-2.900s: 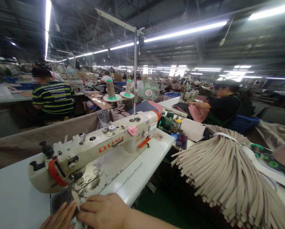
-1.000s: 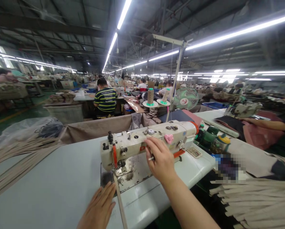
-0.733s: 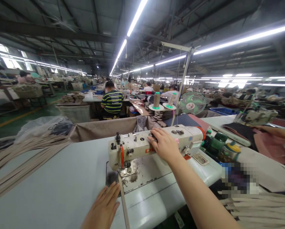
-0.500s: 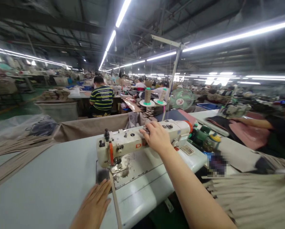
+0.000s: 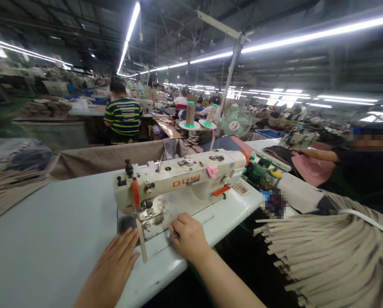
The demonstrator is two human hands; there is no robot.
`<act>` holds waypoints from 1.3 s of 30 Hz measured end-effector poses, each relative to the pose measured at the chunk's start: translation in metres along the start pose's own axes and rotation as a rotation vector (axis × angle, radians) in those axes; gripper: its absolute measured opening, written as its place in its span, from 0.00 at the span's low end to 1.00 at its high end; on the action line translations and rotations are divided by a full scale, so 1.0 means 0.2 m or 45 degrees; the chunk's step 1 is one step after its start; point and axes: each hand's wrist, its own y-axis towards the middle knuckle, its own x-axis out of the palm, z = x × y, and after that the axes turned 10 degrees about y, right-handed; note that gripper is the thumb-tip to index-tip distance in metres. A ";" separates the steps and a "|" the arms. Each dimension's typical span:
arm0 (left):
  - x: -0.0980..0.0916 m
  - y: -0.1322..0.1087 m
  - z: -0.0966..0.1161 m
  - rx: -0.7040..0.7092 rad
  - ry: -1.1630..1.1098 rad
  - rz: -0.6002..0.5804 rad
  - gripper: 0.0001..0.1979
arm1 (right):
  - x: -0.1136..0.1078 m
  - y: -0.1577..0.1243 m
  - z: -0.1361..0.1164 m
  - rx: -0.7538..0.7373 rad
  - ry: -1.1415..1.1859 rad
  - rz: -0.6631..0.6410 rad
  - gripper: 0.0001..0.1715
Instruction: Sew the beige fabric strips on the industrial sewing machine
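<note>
A white sewing machine (image 5: 175, 179) with orange lettering stands on the pale table (image 5: 59, 231). A narrow beige strip (image 5: 142, 244) runs from beneath its needle area toward the table's near edge. My left hand (image 5: 114, 256) lies flat just left of the strip, fingers stretched, fingertips close to the strip's upper part. On the right, my right hand (image 5: 188, 237) rests at the front of the machine bed, apart from the strip. Its fingers are curled in; whatever they may hold is hidden. A pink heart-shaped piece (image 5: 212, 171) sits on the machine arm.
Bundled beige strips (image 5: 335, 252) hang at the right, and more strips (image 5: 14, 192) lie on the left. Behind the machine stand thread cones (image 5: 190, 114) and a green fan (image 5: 236, 121). A co-worker's arm (image 5: 319, 154) reaches over pink material (image 5: 311, 167) at the right.
My right hand has come down from the top of the machine arm to the front of the bed. The strip's near end is now closer to the needle. The view has shifted right.
</note>
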 end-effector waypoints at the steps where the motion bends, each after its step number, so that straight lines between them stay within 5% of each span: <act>1: -0.02 0.01 0.01 -0.011 0.005 -0.015 0.33 | 0.02 -0.03 0.02 0.018 0.021 0.001 0.13; 8: -0.15 0.09 0.05 -0.096 0.012 -0.260 0.26 | 0.09 -0.08 0.13 0.031 0.154 -0.007 0.14; 12: -0.18 0.10 0.06 -0.135 -0.036 -0.265 0.27 | 0.11 -0.09 0.14 0.012 0.125 -0.014 0.15; 39: -0.15 0.26 -0.03 -0.295 -0.147 -0.499 0.21 | 0.13 -0.09 0.15 -0.035 0.049 0.072 0.17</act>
